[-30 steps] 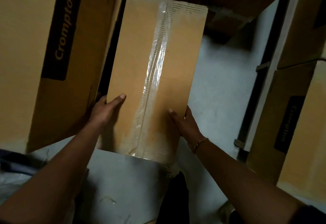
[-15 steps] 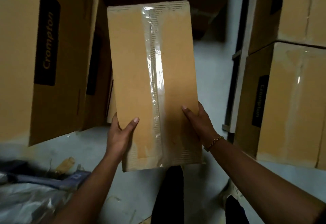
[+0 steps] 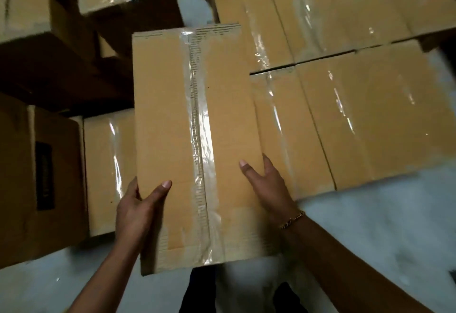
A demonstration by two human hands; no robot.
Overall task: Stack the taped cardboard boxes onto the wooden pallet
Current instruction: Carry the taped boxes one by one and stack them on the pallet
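Gripping box [image 3: 162, 127] at 7 o'clock with left hand [image 3: 134, 211], at 5 o'clock with right hand [image 3: 270, 190], clamping fingers [image 3: 268, 164] round its sides

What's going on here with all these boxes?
A person is holding a taped box by its sides, the left hand and right hand each with a thumb on top. The box is up off the floor, beside a row of boxes packed side by side on the right. No pallet is in view.
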